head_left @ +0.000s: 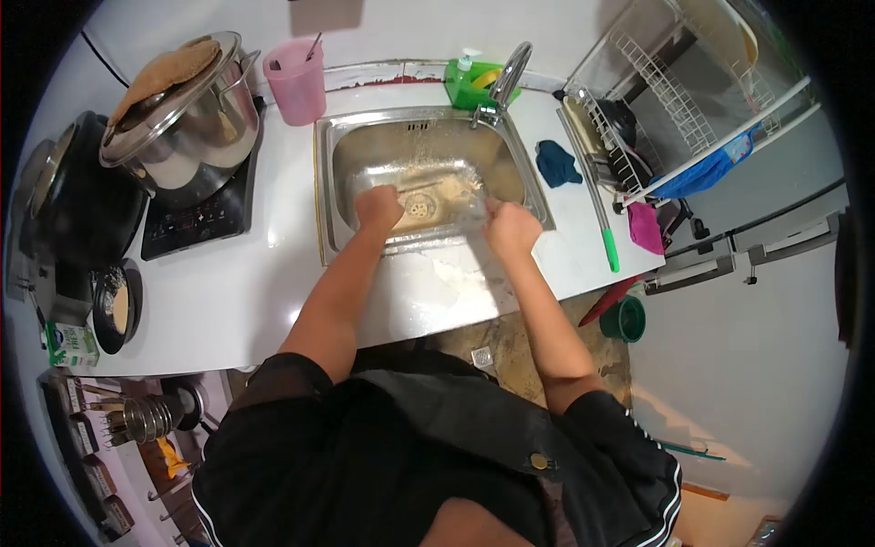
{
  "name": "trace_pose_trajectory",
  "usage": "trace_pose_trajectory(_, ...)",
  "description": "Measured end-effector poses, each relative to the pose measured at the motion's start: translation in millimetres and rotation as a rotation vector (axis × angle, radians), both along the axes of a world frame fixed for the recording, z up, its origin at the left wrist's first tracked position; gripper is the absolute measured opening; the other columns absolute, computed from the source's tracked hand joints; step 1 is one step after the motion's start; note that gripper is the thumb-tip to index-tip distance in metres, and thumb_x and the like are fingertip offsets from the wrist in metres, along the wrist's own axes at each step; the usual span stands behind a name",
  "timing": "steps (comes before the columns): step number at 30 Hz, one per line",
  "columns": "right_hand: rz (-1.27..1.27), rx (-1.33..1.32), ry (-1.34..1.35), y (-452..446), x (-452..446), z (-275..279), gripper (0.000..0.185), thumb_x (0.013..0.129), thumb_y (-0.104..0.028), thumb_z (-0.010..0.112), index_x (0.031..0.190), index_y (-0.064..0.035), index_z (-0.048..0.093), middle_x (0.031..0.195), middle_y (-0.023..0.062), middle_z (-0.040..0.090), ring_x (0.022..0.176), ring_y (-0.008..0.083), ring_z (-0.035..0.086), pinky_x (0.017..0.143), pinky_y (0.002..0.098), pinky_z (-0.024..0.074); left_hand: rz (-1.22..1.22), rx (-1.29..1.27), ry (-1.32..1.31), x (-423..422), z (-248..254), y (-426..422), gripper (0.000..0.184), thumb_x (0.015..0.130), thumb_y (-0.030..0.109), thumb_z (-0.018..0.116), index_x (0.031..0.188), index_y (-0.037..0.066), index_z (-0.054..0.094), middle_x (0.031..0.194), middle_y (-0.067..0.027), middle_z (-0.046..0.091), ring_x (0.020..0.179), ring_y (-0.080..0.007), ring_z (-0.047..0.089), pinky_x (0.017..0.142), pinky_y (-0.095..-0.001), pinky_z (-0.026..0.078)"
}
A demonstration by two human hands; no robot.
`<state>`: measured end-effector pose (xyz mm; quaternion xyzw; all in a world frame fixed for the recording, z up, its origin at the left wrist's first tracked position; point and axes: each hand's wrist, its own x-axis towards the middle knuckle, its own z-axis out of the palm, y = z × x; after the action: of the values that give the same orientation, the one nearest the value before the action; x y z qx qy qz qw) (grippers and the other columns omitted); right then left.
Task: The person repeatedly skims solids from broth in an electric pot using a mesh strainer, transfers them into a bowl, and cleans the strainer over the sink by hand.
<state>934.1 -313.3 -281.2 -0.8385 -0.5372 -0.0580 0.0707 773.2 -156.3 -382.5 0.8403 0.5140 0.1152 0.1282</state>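
Over the steel sink point(339, 196), both my arms reach forward. My left hand point(379, 210) is closed in a fist at the sink's near left side, and whatever it may hold is hidden. At the near right side my right hand point(512, 228) is closed, with a blurred, clear-looking thing point(470, 206) beside its fingers that I cannot name. Between the hands lies the drain strainer point(420, 209). Pale, crumb-like bits point(456, 188) show on the sink bottom. The curved faucet point(497, 96) stands at the back right corner.
A large steel pot point(200, 137) stands on a black induction cooker point(205, 219) at left. Behind the sink are a pink pitcher point(298, 87) and a green caddy point(465, 87). A dark blue cloth point(558, 164) and a dish rack point(629, 137) are on the right.
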Motion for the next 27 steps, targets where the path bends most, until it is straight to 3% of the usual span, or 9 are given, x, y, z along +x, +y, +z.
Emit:
trace_pose_trajectory(2,-0.193,0.293,-0.021,4,-5,17,0.017,0.064,-0.013,0.056,0.078,-0.0182,0.065,0.07,0.0111,0.061,0.066,0.0283,0.06,0.053,0.0403,0.0452,0.062,-0.012,-0.101,0,6,-1,0.014,0.069,0.02,0.058,0.077,0.011,0.066,0.078,-0.0137,0.062,0.076,-0.0304,0.06,0.068,-0.0401,0.047)
trace_pose_trajectory(5,-0.041,-0.039,0.013,7,4,11,0.016,0.064,-0.013,0.055,0.075,-0.0174,0.066,0.067,0.0111,0.06,0.065,0.0288,0.06,0.053,0.0411,0.0448,0.049,-0.004,0.019,0,8,-5,0.014,0.069,0.02,0.058,0.075,0.01,0.065,0.078,-0.0137,0.062,0.076,-0.0306,0.06,0.067,-0.0402,0.048)
trace_pose_trajectory(8,-0.161,0.234,0.054,7,-1,28,0.015,0.065,-0.012,0.054,0.073,-0.0148,0.066,0.068,0.0114,0.06,0.064,0.0291,0.06,0.054,0.0412,0.0451,0.023,0.013,-0.07,1,2,0,0.015,0.068,0.021,0.058,0.075,0.009,0.065,0.078,-0.0139,0.062,0.075,-0.0312,0.06,0.066,-0.0408,0.048)
trace_pose_trajectory(11,-0.099,0.087,0.011,13,-1,9,0.015,0.065,-0.012,0.054,0.074,-0.0136,0.065,0.067,0.0116,0.059,0.063,0.0294,0.059,0.055,0.0415,0.045,0.065,0.073,-0.117,1,-4,-1,0.014,0.07,0.02,0.057,0.074,0.009,0.065,0.077,-0.0136,0.062,0.073,-0.0308,0.06,0.064,-0.0413,0.048)
trace_pose_trajectory(15,-0.077,0.255,0.075,11,-10,17,0.017,0.066,-0.012,0.054,0.079,-0.0145,0.065,0.068,0.0116,0.06,0.065,0.0295,0.06,0.058,0.041,0.0464,0.051,0.129,-0.024,4,2,2,0.014,0.071,0.02,0.056,0.073,0.01,0.065,0.075,-0.0128,0.062,0.071,-0.0301,0.06,0.062,-0.0413,0.047)
trace_pose_trajectory(21,-0.089,0.16,0.135,2,0,19,0.019,0.07,-0.014,0.054,0.086,-0.0158,0.064,0.075,0.0106,0.061,0.071,0.0297,0.06,0.059,0.0412,0.0461,0.059,0.081,-0.075,1,19,-5,0.015,0.07,0.018,0.055,0.08,0.013,0.065,0.084,-0.0096,0.063,0.078,-0.0276,0.06,0.068,-0.0384,0.047)
trace_pose_trajectory(24,-0.301,0.287,0.215,-10,18,4,0.017,0.075,-0.017,0.053,0.088,-0.0136,0.064,0.076,0.0087,0.061,0.07,0.0276,0.06,0.059,0.0412,0.0455,0.104,-0.006,-0.014,-3,36,-13,0.016,0.07,0.018,0.055,0.082,0.014,0.066,0.086,-0.0103,0.063,0.082,-0.026,0.06,0.068,-0.0378,0.047)
trace_pose_trajectory(26,0.049,0.773,0.628,-13,54,-53,0.018,0.083,-0.02,0.05,0.096,-0.0133,0.061,0.069,0.0039,0.059,0.057,0.0181,0.056,0.048,0.0335,0.0419,0.189,-0.145,0.134,-5,44,-9,0.019,0.069,0.02,0.056,0.084,0.015,0.067,0.086,-0.0111,0.063,0.082,-0.026,0.06,0.069,-0.0379,0.047)
trace_pose_trajectory(27,0.052,0.772,0.634,-22,54,-45,0.018,0.083,-0.02,0.05,0.096,-0.0133,0.061,0.069,0.0039,0.059,0.057,0.0181,0.056,0.048,0.0335,0.0419,0.195,-0.145,0.137,-12,34,-1,0.019,0.069,0.02,0.056,0.084,0.015,0.067,0.086,-0.0111,0.063,0.082,-0.026,0.06,0.069,-0.0379,0.047)
